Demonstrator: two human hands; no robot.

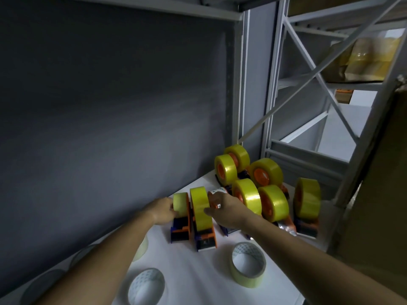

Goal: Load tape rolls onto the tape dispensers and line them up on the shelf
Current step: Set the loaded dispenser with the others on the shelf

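Observation:
Several orange-and-blue tape dispensers loaded with yellow tape rolls stand on the white shelf (198,271). My left hand (161,211) grips the roll of the leftmost dispenser (181,219) near the grey back wall. My right hand (224,211) holds the tall roll on the second dispenser (201,216), thumb on its near face and fingers over the top. A white-labelled item (218,191) shows just behind my right fingers. Further loaded dispensers (273,203) crowd the right back corner.
Two loose pale tape rolls lie flat near the front, one (247,264) to the right and one (146,286) to the left. Another pale roll (141,249) is partly hidden under my left forearm. A cardboard box (378,194) stands right; metal rack posts (273,84) rise behind.

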